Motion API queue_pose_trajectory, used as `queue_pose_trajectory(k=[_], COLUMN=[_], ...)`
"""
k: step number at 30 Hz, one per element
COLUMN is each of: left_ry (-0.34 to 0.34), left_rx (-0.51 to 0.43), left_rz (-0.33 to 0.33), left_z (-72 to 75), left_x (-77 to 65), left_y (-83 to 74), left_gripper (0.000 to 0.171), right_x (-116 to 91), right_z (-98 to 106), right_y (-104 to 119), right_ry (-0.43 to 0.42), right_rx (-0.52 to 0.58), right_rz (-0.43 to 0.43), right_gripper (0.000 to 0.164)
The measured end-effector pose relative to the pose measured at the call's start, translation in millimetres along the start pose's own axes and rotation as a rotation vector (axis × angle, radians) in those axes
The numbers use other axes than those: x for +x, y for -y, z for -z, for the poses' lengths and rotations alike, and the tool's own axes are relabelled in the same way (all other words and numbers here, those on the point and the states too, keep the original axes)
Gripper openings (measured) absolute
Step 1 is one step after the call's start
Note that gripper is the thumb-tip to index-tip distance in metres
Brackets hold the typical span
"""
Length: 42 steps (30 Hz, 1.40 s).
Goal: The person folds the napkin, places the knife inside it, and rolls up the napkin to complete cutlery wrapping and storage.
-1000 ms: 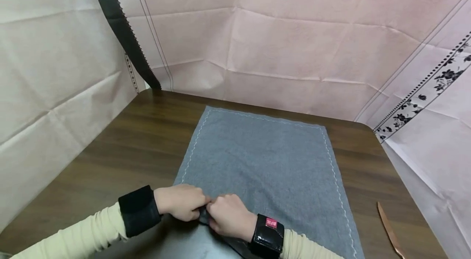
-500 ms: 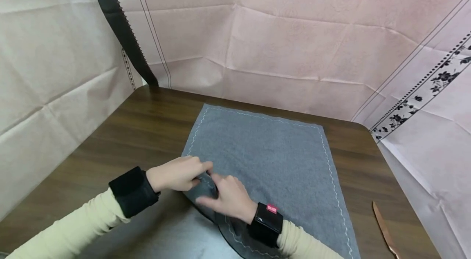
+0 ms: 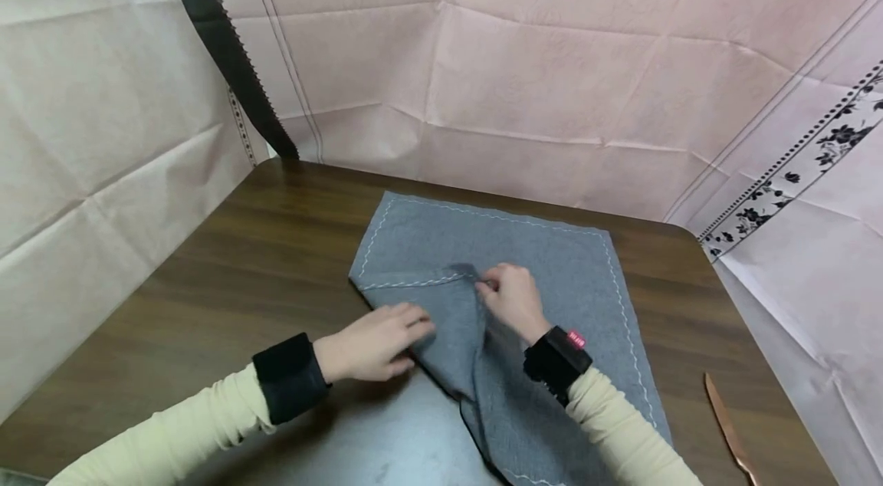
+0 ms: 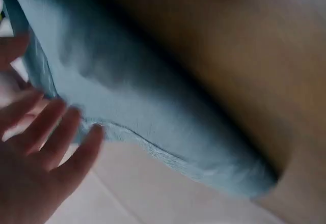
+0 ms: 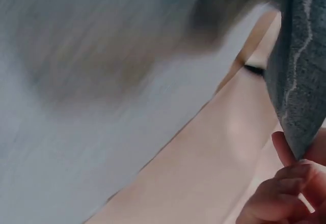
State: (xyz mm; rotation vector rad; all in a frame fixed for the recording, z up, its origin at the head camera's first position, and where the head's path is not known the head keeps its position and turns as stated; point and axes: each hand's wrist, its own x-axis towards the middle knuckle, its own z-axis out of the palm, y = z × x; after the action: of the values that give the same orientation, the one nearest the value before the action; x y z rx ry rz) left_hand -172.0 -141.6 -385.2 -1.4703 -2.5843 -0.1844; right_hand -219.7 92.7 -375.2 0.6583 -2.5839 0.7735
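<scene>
We are seeing the grey-blue cloth (image 3: 507,394), the copper-coloured utensil (image 3: 723,418) and the counter (image 3: 262,271) running off the head view's bottom edge; the left wrist view is blurring the counter, and we are failing to read the red tag's (image 3: 576,339) tiny lettering.

Blue-grey, partly folded fabric cloth (image 3: 572,279), edged in wavy white, centre of the frame.
Brown, wood-grained, round-cornered table (image 3: 228,302); slim copper-coloured knife (image 3: 723,417), lower right; black-on-white floral strip (image 3: 800,168), upper right.
</scene>
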Motion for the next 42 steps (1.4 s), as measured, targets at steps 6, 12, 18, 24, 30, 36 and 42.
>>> queue_pose_trajectory(k=[6, 12, 18, 24, 30, 36, 42], left_ry=[0.294, 0.285, 0.304, 0.31, 0.333, 0.378, 0.381], left_rx=[-0.037, -0.009, -0.025, -0.009, -0.041, -0.055, -0.041], left_rz=[0.05, 0.095, 0.149, 0.178, 0.222, 0.246, 0.245], left_z=[-23.0, -28.9, -29.9, -35.7, -38.7, -39.5, -43.7], left_x=[11.4, 29.2, 45.4, 58.7, 69.7, 77.3, 87.2], left_y=[-7.5, -11.3, -15.5, -17.8, -18.3, -19.7, -14.7], left_gripper=[0.048, 0.048, 0.052, 0.056, 0.061, 0.062, 0.062], right_x=[5.9, 9.5, 18.7, 26.6, 33.9, 38.1, 43.0], right_z=[20.5, 32.4, 45.4, 61.8, 69.1, 69.1, 75.3], right_y=[-39.6, -67.9, -88.5, -103.5, -119.4, -137.7, -152.8], right_ry=[0.008, -0.04, -0.075, -0.084, -0.152, -0.17, -0.169], right_rx=[-0.023, -0.04, 0.002, 0.086, -0.059, -0.107, -0.124], right_rz=[-0.145, -0.234, -0.363, -0.543, -0.614, -0.622, -0.668], right_gripper=[0.016, 0.017, 0.019, 0.024, 0.029, 0.033, 0.033])
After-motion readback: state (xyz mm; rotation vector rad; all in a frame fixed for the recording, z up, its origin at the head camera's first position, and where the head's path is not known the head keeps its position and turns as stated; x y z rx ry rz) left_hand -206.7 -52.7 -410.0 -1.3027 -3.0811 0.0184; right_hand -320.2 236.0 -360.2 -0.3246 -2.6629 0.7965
